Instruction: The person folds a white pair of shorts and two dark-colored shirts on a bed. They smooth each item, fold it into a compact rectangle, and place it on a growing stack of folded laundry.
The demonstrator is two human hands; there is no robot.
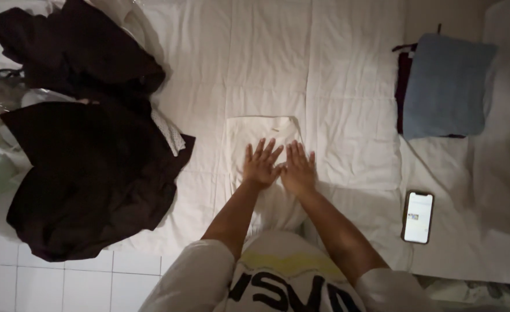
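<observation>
Pressing down: both hands flat on the white folded garment (264, 134), mid-bed
Dark clothes pile (93, 167): far left, well apart
Left hand (260, 164): fingers spread, gripping nothing
Right hand (298, 169): same, thumbs nearly touching
Garment axis: seemingly running away from the body, collar beyond the fingertips
Blue folded stack (448, 84), phone (418, 216): right

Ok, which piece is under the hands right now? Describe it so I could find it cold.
Start from the white bedsheet that fills the view. Near its middle lies a folded white garment, with the left hand and right hand flat on it. Unlike the dark clothes pile and the folded blue stack, it is white and nearly blends with the sheet.
</observation>
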